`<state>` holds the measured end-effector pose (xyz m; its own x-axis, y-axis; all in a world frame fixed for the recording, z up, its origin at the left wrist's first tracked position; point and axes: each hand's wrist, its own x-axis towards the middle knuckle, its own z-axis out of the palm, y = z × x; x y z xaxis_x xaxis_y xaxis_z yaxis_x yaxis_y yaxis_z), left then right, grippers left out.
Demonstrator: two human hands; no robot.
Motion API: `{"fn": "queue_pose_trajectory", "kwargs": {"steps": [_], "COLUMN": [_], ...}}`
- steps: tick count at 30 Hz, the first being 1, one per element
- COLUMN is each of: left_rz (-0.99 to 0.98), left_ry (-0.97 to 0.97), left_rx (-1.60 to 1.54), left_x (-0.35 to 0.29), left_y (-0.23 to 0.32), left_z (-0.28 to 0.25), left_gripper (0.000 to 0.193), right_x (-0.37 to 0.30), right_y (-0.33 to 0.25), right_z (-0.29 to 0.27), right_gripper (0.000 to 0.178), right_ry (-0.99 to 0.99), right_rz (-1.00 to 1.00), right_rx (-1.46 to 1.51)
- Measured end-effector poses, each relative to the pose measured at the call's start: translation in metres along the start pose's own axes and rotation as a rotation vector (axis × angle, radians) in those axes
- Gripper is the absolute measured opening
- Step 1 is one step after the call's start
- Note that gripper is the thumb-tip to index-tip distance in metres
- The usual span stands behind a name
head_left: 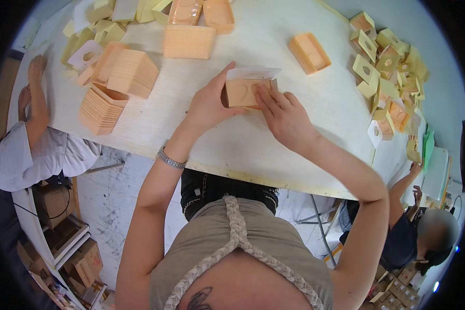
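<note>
Over the table's middle, a small cardboard box [256, 73] with a raised white flap is between my two hands. A peach-coloured moulded tray [243, 92] with a rounded hollow sits in it. My left hand [210, 103] grips the box's left side, thumb along the near edge and fingers behind. The fingers of my right hand [288, 118] are together and press on the tray's right part; its thumb is hidden. A lone stack of peach trays [309, 52] stands beyond my right hand. More tray stacks stand to the left, one upright [134, 73], one tilted [103, 111] and one farther back [188, 42].
Pale yellow boxes with round cut-outs lie heaped along the table's right edge [387, 77]. Others pile up at the far left [106, 31]. A person's arm [35, 98] rests at the left edge. Another person [398, 227] works at the right.
</note>
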<state>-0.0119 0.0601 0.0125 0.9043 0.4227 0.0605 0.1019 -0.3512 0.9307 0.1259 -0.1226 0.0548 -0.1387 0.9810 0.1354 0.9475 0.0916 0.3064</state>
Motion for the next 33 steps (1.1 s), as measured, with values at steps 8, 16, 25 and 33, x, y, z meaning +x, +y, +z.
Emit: {"fn": "queue_pose_trajectory", "kwargs": {"steps": [8,16,25,33], "left_rz": [0.058,0.094,0.08,0.116], "left_ry": [0.004,-0.051,-0.053,-0.038], "left_rx": [0.063,0.254,0.245,0.226], "left_x": [-0.006,0.002,0.001,0.003], "left_y": [-0.002,-0.001,0.006,-0.005], "left_z": [0.001,0.001,-0.002,0.003], "left_gripper": [0.109,0.111,0.109,0.111], "right_x": [0.006,0.022,0.021,0.018], "right_y": [-0.011,0.024,0.03,0.024], "right_z": [0.0,-0.01,-0.007,-0.007], "right_gripper": [0.022,0.006,0.007,0.007], "right_ry": [0.172,-0.105,-0.119,-0.118], "right_rz": [0.165,0.191,0.195,0.214], "right_rx": [0.33,0.397,0.605,0.629]}}
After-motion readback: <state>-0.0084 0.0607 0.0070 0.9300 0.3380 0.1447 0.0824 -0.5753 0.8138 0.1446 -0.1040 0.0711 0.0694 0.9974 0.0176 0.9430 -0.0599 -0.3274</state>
